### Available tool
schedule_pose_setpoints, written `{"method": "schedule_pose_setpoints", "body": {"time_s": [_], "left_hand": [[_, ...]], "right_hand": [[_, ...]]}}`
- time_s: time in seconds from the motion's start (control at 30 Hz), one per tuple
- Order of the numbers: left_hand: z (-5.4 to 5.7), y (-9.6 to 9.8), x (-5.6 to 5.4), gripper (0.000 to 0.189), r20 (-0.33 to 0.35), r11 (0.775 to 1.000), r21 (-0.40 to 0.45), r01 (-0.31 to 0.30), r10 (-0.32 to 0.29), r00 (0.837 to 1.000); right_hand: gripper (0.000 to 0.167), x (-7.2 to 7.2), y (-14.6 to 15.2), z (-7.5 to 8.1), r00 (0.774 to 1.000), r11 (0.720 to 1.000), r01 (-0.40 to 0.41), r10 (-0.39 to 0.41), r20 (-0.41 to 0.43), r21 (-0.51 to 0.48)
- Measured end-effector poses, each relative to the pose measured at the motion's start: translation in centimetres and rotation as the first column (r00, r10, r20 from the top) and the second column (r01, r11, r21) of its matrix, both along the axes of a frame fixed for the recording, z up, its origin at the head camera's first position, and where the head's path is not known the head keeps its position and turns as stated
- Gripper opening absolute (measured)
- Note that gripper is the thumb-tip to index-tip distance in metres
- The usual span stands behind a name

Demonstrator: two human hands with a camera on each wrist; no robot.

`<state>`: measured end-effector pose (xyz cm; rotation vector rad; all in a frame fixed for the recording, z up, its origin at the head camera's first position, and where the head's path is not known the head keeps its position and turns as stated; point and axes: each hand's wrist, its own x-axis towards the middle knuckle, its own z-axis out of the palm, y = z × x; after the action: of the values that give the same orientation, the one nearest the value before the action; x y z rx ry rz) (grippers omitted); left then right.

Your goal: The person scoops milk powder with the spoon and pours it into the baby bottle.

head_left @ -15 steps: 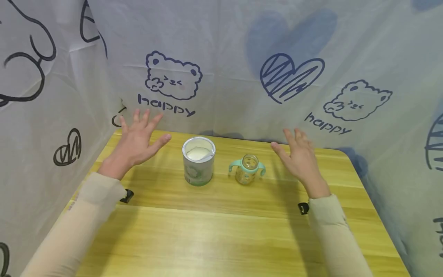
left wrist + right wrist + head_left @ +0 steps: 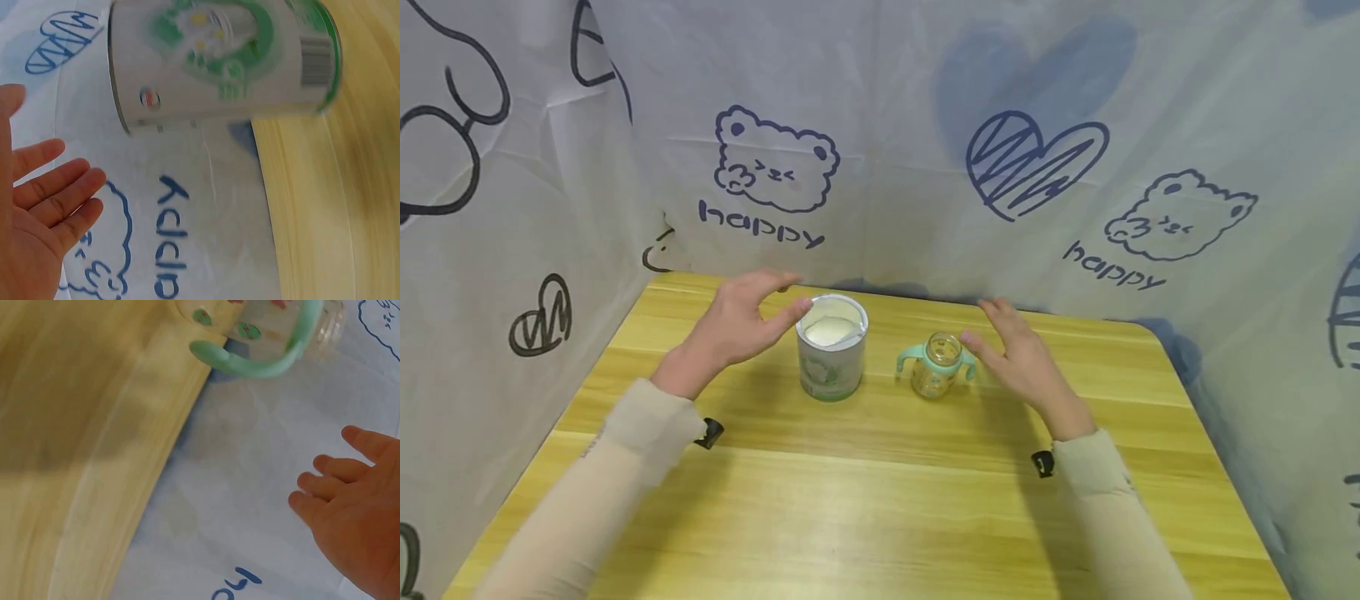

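A milk powder can (image 2: 831, 371) with a white and green label stands upright on the table, its top off and pale powder inside. To its right is a clear baby bottle (image 2: 933, 382) with mint-green handles and no lid; leaf prints show on it in the right wrist view. My left hand (image 2: 735, 321) hovers left of the can, fingers loosely extended, thumb tip overlapping the rim in the head view. In the left wrist view the palm faces the can (image 2: 206, 62) with a gap between. My right hand (image 2: 1026, 367) is just right of the bottle, fingers relaxed, holding nothing.
A wooden table (image 2: 880, 517) carries both things. White cloth (image 2: 895, 217) printed with bears, hearts and "happy" hangs behind its far edge and along both sides. Inside the can, a scoop-like piece (image 2: 850, 340) leans at the right of the rim.
Both hands have moved inward and lower: the left hand rightward to the can, the right hand leftward to the bottle. The can and bottle stay in place.
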<state>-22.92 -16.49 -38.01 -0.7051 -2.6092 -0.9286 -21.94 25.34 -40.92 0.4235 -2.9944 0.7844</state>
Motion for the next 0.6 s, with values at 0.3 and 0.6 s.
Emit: {"method": "schedule_pose_setpoints", "body": {"time_s": [0.3, 0.6], "left_hand": [[-0.3, 2.7, 0.0, 0.036, 0.004, 0.995, 0.072, 0.071, -0.071, 0.997], [-1.0, 4.9, -0.2, 0.036, 0.001, 0.987, 0.022, 0.158, -0.158, 0.987]], "right_hand": [[0.085, 0.3, -1.3, -1.4, 0.999, 0.998, -0.031, 0.031, 0.014, -0.046], [0.084, 0.8, -3.2, -1.7, 0.996, 0.993, -0.082, 0.078, -0.047, -0.086]]}}
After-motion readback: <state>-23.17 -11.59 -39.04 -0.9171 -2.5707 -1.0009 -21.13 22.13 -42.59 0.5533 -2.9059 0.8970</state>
